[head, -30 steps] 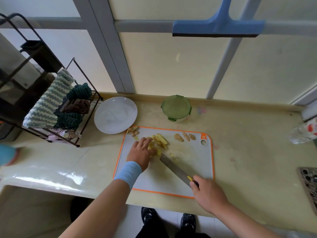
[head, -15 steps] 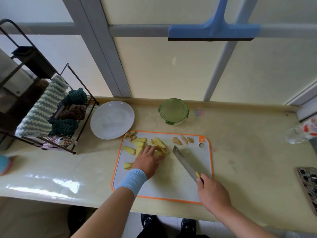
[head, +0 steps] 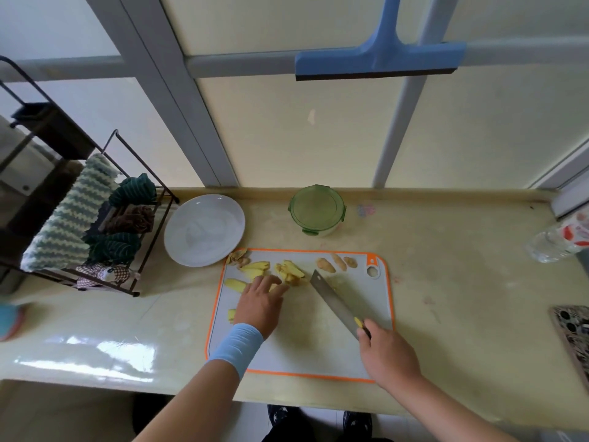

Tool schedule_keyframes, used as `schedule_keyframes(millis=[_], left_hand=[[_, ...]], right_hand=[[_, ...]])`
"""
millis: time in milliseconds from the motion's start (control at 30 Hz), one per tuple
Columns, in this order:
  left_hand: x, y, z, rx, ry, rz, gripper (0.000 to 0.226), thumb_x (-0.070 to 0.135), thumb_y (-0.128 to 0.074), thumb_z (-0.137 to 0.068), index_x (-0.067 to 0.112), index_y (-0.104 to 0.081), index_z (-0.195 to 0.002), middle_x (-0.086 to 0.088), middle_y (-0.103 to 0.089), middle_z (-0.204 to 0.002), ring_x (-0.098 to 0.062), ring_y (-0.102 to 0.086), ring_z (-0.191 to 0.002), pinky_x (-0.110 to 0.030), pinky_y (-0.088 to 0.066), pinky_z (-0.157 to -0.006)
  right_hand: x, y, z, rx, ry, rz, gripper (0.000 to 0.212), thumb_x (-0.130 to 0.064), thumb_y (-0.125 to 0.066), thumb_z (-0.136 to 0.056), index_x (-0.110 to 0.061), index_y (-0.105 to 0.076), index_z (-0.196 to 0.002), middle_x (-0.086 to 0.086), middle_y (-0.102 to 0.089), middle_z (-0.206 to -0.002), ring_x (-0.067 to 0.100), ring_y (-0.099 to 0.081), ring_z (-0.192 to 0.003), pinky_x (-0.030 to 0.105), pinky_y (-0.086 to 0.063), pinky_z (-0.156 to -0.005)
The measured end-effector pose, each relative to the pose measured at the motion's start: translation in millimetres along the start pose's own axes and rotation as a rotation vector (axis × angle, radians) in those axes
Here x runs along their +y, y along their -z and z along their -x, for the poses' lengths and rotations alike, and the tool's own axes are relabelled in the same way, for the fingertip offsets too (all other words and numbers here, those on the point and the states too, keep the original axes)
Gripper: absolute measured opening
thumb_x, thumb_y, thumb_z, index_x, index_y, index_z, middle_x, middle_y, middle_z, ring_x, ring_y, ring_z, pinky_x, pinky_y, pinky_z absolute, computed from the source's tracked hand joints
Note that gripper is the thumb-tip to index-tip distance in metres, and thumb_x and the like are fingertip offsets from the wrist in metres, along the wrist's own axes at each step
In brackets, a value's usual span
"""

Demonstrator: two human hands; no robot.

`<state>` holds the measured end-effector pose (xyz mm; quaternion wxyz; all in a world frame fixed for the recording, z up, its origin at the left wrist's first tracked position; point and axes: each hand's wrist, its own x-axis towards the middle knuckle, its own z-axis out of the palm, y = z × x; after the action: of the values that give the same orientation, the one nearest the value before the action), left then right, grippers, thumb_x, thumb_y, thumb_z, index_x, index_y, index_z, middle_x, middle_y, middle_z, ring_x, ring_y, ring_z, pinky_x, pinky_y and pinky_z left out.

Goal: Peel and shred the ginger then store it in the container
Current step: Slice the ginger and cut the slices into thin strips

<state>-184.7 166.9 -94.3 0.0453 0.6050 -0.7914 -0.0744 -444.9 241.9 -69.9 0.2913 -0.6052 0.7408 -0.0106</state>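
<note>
- Since a second ago the knife (head: 334, 298) has swung right, off the ginger slices (head: 291, 271), which are now spread over the cutting board's (head: 318, 355) far left.
- Left hand (head: 259, 306) lies flat, fingers loosely spread on the pale yellow slices; right hand (head: 387, 355) grips the knife handle.
- Bottle (head: 561, 240) label is unreadable.
- Lidded green container (head: 317, 209) stands on the cream counter (head: 462, 298) under a frosted window.

The left hand (head: 259, 306) lies flat on the board (head: 318, 355), fingertips touching yellow ginger slices (head: 290, 271). The right hand (head: 387, 355) grips the knife (head: 334, 301) by its handle. The blade slants across the board, its tip just beside the slices. Three unpeeled knobs (head: 336, 264) sit along the board's far edge, with peels (head: 237, 256) at its far left corner. Beyond it on the counter (head: 462, 298) are a lidded green container (head: 317, 210) and a white plate (head: 204, 229). A rack (head: 95, 224) of cloths stands to the left.
</note>
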Motion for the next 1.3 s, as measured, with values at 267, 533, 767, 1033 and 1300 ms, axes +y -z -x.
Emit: schedule_keyframes(millis=[267,533,767,1033,1300], left_hand=[[10,1,-36,-0.18,-0.185,-0.254,0.045,0.024,-0.087,-0.06,0.033,-0.075,-0.103,0.004,-0.068,-0.118,-0.026,-0.061,-0.11,-0.038,-0.052,-0.088],[-2,0,-25,-0.046,-0.096,-0.078,0.042,0.017,-0.086,-0.063,0.025,-0.073,-0.103,-0.001,-0.069,-0.113,-0.029,-0.065,-0.103,-0.038,-0.054,-0.083],[25,0,-41,-0.122,0.021,0.021,0.038,0.016,-0.06,-0.089,0.026,-0.065,-0.125,0.002,-0.058,-0.133,-0.026,-0.05,-0.124,-0.041,-0.038,-0.106],[14,-5,-31,-0.279,-0.041,-0.126,0.068,0.018,-0.046,-0.097,0.029,-0.017,-0.157,0.006,-0.016,-0.164,-0.022,-0.009,-0.151,-0.038,-0.008,-0.122],[9,-6,-38,-0.24,-0.065,-0.146,0.059,0.028,-0.049,-0.095,0.028,-0.033,-0.152,0.001,-0.03,-0.158,-0.025,-0.021,-0.147,-0.04,-0.014,-0.12]], right_hand=[[5,9,-4,-0.005,-0.013,-0.031,0.019,-0.039,-0.039,-0.101,-0.024,-0.046,-0.091,0.006,-0.068,-0.092,0.033,-0.062,-0.09,0.035,-0.035,-0.06],[-4,0,-12,-0.016,0.016,-0.055,0.021,-0.039,-0.037,-0.102,-0.022,-0.049,-0.099,0.008,-0.068,-0.094,0.033,-0.063,-0.092,0.037,-0.038,-0.063],[7,17,-16,0.036,-0.02,-0.054,0.02,-0.036,-0.037,-0.103,-0.023,-0.039,-0.088,0.006,-0.066,-0.087,0.033,-0.062,-0.085,0.036,-0.035,-0.058],[-13,6,-17,-0.073,0.033,-0.073,0.021,-0.038,-0.037,-0.102,-0.024,-0.039,-0.087,0.009,-0.067,-0.094,0.033,-0.061,-0.092,0.036,-0.036,-0.062],[-10,4,-22,-0.01,0.002,-0.049,0.021,-0.04,-0.039,-0.101,-0.022,-0.047,-0.093,0.01,-0.069,-0.096,0.035,-0.062,-0.094,0.037,-0.04,-0.064]])
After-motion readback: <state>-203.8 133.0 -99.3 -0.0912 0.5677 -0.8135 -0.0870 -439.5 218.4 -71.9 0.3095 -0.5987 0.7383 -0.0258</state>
